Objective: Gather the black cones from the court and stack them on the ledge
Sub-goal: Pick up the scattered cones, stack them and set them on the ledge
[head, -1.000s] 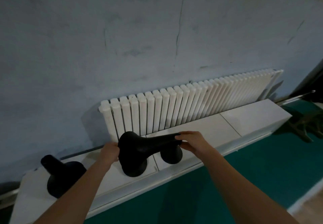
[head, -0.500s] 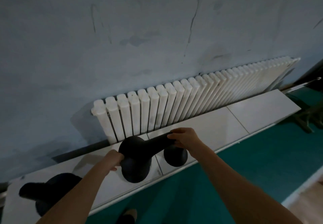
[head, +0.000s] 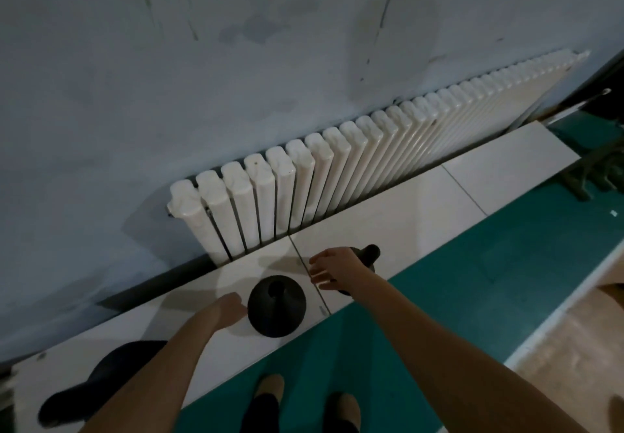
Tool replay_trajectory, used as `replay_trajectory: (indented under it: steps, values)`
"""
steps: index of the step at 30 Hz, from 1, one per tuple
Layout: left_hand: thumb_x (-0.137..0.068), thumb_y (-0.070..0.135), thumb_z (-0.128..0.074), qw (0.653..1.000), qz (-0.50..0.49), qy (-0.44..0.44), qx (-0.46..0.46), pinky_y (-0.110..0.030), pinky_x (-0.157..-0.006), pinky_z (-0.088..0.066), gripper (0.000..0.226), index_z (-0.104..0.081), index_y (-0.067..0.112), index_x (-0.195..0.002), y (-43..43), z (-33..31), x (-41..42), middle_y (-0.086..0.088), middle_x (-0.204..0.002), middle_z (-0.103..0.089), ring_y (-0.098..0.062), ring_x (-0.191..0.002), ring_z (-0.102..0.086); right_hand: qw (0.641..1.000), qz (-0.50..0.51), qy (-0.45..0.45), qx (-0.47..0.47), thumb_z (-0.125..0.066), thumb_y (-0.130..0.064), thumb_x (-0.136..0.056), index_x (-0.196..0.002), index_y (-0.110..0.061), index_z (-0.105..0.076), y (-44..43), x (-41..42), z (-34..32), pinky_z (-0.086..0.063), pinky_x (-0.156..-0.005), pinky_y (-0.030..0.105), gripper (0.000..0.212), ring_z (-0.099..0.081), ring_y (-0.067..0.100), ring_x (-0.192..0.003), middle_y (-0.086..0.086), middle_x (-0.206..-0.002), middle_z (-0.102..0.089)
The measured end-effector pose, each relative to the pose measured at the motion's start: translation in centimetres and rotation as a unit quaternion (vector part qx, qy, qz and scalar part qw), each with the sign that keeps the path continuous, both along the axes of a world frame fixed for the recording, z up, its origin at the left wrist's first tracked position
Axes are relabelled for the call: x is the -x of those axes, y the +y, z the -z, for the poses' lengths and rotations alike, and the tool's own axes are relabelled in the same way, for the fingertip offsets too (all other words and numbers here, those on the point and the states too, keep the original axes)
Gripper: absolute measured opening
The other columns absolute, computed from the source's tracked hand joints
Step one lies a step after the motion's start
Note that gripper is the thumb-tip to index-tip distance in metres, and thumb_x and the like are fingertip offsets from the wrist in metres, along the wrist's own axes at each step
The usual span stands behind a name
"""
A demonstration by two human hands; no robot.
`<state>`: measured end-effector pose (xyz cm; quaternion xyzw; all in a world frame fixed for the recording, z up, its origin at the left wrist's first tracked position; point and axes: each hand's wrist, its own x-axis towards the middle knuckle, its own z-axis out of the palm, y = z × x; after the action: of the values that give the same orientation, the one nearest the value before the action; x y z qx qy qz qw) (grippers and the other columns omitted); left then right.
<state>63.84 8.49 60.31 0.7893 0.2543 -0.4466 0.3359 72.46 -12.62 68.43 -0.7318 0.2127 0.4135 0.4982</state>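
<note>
A white ribbed metal radiator [head: 354,162] was mounted against a scuffed, cracked pale blue wall [head: 202,78]. A dark metal frame [head: 581,183] was seen at the right edge.

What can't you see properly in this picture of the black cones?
Right cone: head view, mostly hidden behind the right hand and right forearm; only its tip shows.
Left cone: head view, dark, partly covered by the left forearm.
Left hand: its fingers are blurred; whether they touch the middle cone is unclear.
Shoes: cut off by the bottom edge.
</note>
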Motion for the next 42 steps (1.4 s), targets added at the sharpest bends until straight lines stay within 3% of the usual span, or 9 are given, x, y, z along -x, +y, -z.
replay_trajectory:
  steps: [4, 6, 9, 15, 18, 26, 32, 38, 42]
  values:
    - [-0.099, 0.006, -0.039, 0.999, 0.01, -0.051, 0.013, -0.024, -0.091, -0.042, 0.034, -0.05, -0.004, -0.13, -0.3, -1.9, -2.0, -0.017, -0.13, -0.054, -0.026, -0.118, -0.053, 0.997, 0.074, 0.034, 0.011, -0.052, -0.013, -0.096, -0.08, -0.007, -0.059, -1.7, 1.2, -1.2, -0.052, -0.066, 0.032, 0.018, -0.062, 0.021, -0.064, 0.007, -0.07, -0.064]
    - [-0.097, 0.003, -0.041, 0.996, 0.032, -0.083, 0.029, -0.021, -0.072, -0.048, 0.026, -0.059, 0.0, -0.116, -1.1, -4.2, -3.5, -0.009, -0.098, -0.061, -0.018, -0.087, -0.06, 0.992, 0.116, 0.037, 0.021, -0.056, -0.014, -0.095, -0.077, -0.005, -0.06, -2.8, 1.7, -2.7, -0.052, -0.064, 0.029, 0.021, -0.061, 0.019, -0.062, 0.006, -0.061, -0.066]
    - [-0.095, 0.004, -0.042, 0.988, 0.047, -0.14, 0.045, -0.017, -0.052, -0.039, 0.014, -0.056, 0.005, -0.096, -3.0, -7.9, -5.6, -0.011, -0.093, -0.059, -0.015, -0.071, -0.056, 0.981, 0.193, 0.015, 0.008, -0.061, -0.015, -0.092, -0.071, -0.003, -0.061, -5.2, 2.7, -5.1, -0.053, -0.069, 0.03, 0.024, -0.059, 0.021, -0.064, 0.017, -0.087, -0.071]
    - [-0.098, 0.009, -0.043, 0.968, 0.124, -0.2, 0.088, -0.016, -0.047, -0.039, 0.021, -0.057, 0.001, -0.11, -8.6, -12.1, -8.7, -0.015, -0.095, -0.062, -0.015, -0.069, -0.057, 0.933, 0.346, -0.071, -0.066, -0.048, -0.013, -0.095, -0.082, -0.006, -0.064, -10.7, 6.9, -8.4, -0.051, -0.06, 0.027, 0.022, -0.063, 0.022, -0.067, 0.011, -0.079, -0.066]
    - [-0.098, 0.01, -0.041, 0.956, 0.191, -0.192, 0.112, -0.022, -0.056, -0.037, 0.024, -0.057, 0.001, -0.114, -13.2, -13.5, -9.3, -0.013, -0.094, -0.064, -0.02, -0.073, -0.059, 0.907, 0.404, -0.101, -0.064, -0.045, -0.014, -0.096, -0.083, -0.009, -0.062, -14.1, 10.4, -9.5, -0.049, -0.058, 0.023, 0.022, -0.064, 0.017, -0.06, 0.008, -0.076, -0.065]
    - [-0.096, 0.01, -0.044, 0.891, 0.391, -0.162, 0.165, -0.026, -0.066, -0.039, 0.025, -0.058, 0.003, -0.116, -29.7, -17.0, -2.9, -0.015, -0.104, -0.066, -0.024, -0.082, -0.062, 0.775, 0.603, -0.181, -0.052, -0.037, -0.018, -0.101, -0.091, -0.008, -0.059, -23.4, 25.8, -11.2, -0.048, -0.061, 0.026, 0.026, -0.062, 0.019, -0.067, 0.008, -0.079, -0.063]
    - [-0.097, 0.009, -0.041, 0.823, 0.505, -0.162, 0.204, -0.026, -0.06, -0.036, 0.028, -0.049, 0.01, -0.124, -40.1, -18.2, 8.1, -0.004, -0.097, -0.065, -0.017, -0.073, -0.063, 0.688, 0.707, -0.162, -0.016, -0.041, -0.02, -0.098, -0.109, -0.001, -0.062, -26.8, 39.7, -10.8, -0.053, -0.089, 0.039, 0.03, -0.067, 0.026, -0.087, 0.016, -0.102, -0.069]
    - [-0.096, 0.007, -0.04, 0.791, 0.548, -0.122, 0.242, -0.029, -0.066, -0.044, 0.035, -0.043, 0.012, -0.131, -48.2, -18.6, 23.7, -0.01, -0.111, -0.063, -0.024, -0.085, -0.064, 0.588, 0.795, -0.148, 0.017, -0.043, -0.021, -0.099, -0.099, -0.006, -0.063, -29.1, 55.8, -11.0, -0.056, -0.078, 0.035, 0.025, -0.069, 0.025, -0.084, 0.012, -0.092, -0.071]
    - [-0.098, 0.006, -0.042, 0.748, 0.609, -0.093, 0.246, -0.033, -0.07, -0.048, 0.034, -0.044, 0.009, -0.131, -52.3, -18.5, 35.2, -0.014, -0.114, -0.063, -0.026, -0.088, -0.063, 0.507, 0.85, -0.138, 0.031, -0.046, -0.022, -0.1, -0.095, -0.006, -0.063, -29.2, 67.1, -11.6, -0.055, -0.083, 0.037, 0.024, -0.069, 0.024, -0.082, 0.011, -0.091, -0.07]
